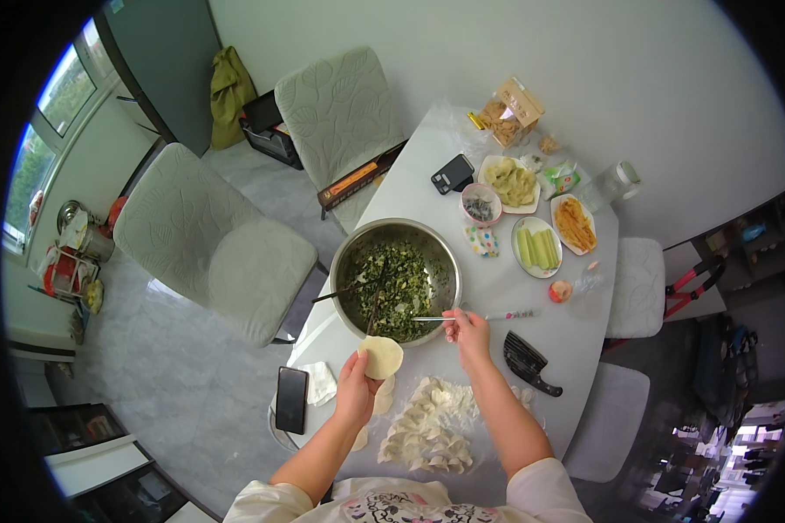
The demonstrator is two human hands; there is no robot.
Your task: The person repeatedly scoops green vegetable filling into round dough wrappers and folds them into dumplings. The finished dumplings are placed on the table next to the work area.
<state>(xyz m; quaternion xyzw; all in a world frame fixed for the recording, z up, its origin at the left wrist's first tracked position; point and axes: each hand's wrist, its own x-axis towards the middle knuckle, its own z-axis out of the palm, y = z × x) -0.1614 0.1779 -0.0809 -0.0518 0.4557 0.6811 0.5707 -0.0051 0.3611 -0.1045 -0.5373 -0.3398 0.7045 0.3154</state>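
Note:
A round dough wrapper (382, 357) lies across the fingers of my left hand (356, 383), at the near edge of a steel bowl (456, 283). Chopped green filling (394, 277) is in the bowl, and two dark chopsticks (325, 297) rest in it. My right hand (467, 333) grips a slim metal spoon (497, 316) with a patterned handle end; its tip reaches over the filling, the bowl of the spoon not visible. Below my hands, floured folded dumplings (427, 427) lie in a heap. More flat wrappers (384, 397) lie partly under my left hand.
A black cleaver (530, 362) lies right of my right forearm. Left are a phone (292, 399) and white tissue (321, 383). Farther back stand plates of cucumber (537, 248), orange strips (574, 224) and pale food (510, 185), plus a glass jar (610, 185). Chairs (214, 244) surround the table.

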